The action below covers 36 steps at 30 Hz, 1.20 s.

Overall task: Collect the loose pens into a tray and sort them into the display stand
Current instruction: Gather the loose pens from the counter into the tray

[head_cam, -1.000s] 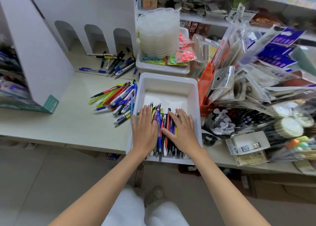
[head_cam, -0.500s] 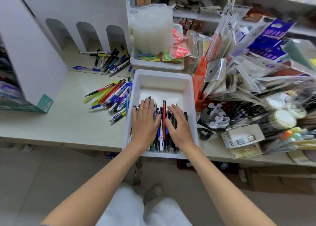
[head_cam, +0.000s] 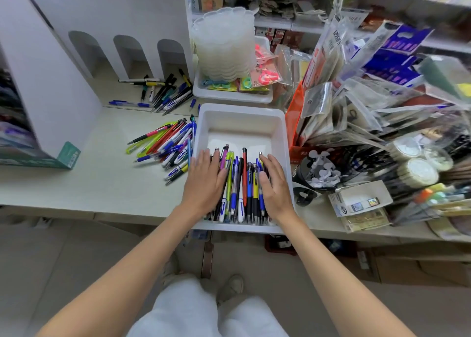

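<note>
A white tray point(head_cam: 240, 118) stands at the counter's front edge with several pens point(head_cam: 244, 183) lying lengthwise in its near half. My left hand point(head_cam: 205, 181) rests flat on the left side of that bundle. My right hand point(head_cam: 275, 183) lies flat on its right side, fingers straight. A loose pile of coloured pens point(head_cam: 169, 143) lies on the counter just left of the tray. More pens point(head_cam: 165, 92) lie farther back, at the foot of the white display stand point(head_cam: 122, 23) with its arched slots.
Behind the tray, a second white tray point(head_cam: 229, 95) holds a stack of clear plastic containers point(head_cam: 224, 46). Packets of stationery point(head_cam: 356, 94) crowd the counter to the right. A black cup of white clips point(head_cam: 318, 173) stands beside the tray. A white box point(head_cam: 38, 94) stands at left.
Both hands have slid apart across the pens, uncovering the middle of the bundle. The pens now lie more neatly side by side.
</note>
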Available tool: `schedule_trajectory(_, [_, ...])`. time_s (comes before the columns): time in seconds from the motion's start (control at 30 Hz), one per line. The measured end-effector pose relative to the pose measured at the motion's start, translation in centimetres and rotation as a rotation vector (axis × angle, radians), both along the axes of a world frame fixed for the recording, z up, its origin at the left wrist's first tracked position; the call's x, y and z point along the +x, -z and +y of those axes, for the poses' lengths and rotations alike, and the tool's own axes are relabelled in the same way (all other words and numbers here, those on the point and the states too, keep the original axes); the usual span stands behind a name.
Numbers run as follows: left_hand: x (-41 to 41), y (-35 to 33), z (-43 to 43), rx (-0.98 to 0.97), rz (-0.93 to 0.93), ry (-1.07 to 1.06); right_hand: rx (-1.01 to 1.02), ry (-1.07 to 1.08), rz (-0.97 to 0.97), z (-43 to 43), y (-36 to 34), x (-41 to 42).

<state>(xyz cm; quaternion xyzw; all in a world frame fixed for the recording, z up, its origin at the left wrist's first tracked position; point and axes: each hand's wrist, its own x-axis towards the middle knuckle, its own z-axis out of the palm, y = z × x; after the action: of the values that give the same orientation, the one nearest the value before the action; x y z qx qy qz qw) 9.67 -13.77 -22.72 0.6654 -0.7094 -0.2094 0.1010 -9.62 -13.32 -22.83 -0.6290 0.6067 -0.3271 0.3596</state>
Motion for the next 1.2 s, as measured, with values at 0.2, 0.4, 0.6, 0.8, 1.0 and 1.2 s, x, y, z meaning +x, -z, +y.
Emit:
schedule_trajectory(0.2, [-4.2,0.1,0.8,-0.043,-0.034,-0.034,0.014,0.008,-0.062,0.3,0.2,0.5])
schedule_trajectory(0.4, [-1.6,-0.7,-0.6,-0.151,0.205,-0.14,-0.011,0.013,-0.018,-0.1,-0.5,0.0])
schedule_trajectory(0.6, [-0.7,-0.2,-3.4,-0.122,0.195,-0.1,-0.024,-0.055,0.139,-4.3,-1.7,1.5])
schedule_trajectory(0.8, [-0.5,0.5,0.1,-0.336,0.216,-0.08,-0.014,-0.147,0.267,-5.5,-1.8,2.4])
schedule_trajectory(1.0, [0.3,-1.4,-7.0,-0.052,0.32,-0.019,-0.077,-0.052,0.206,-5.4,-1.5,2.7])
schedule_trajectory(1.2, [-0.3,-0.5,-7.8,0.105,0.327,0.009,-0.108,-0.009,0.16,-4.3,-0.3,2.3])
